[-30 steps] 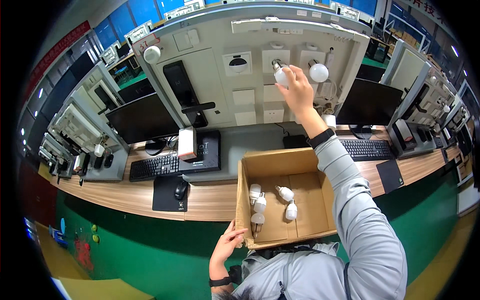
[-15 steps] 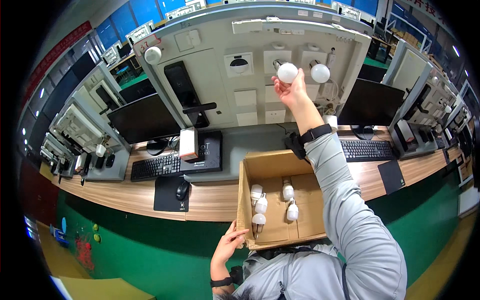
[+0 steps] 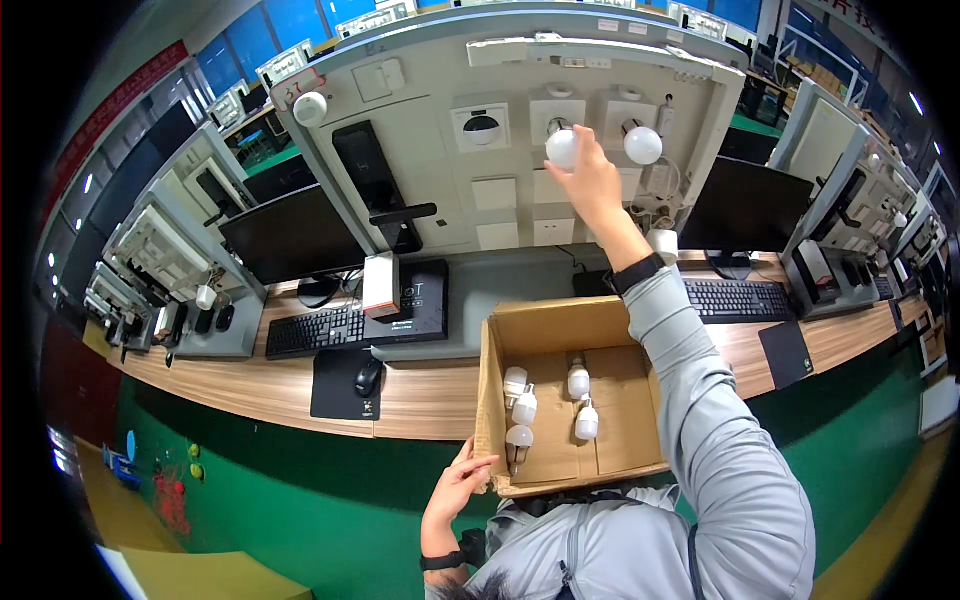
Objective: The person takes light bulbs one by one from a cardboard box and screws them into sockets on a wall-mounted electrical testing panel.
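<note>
A right hand [image 3: 594, 184], fingers part-curled, reaches around a white globe bulb [image 3: 562, 150] at a display board [image 3: 432, 140], its hold unclear; a slack pinch could drop it. The left hand [image 3: 459, 490], fingers extended, touches a cardboard box [image 3: 570, 322], grip uncertain.

We make out red handwritten digits [image 3: 306, 82] on the panel [image 3: 440, 205] and pale lettering on a black box [image 3: 434, 300] — plus small characters along a red banner [image 3: 120, 88].
</note>
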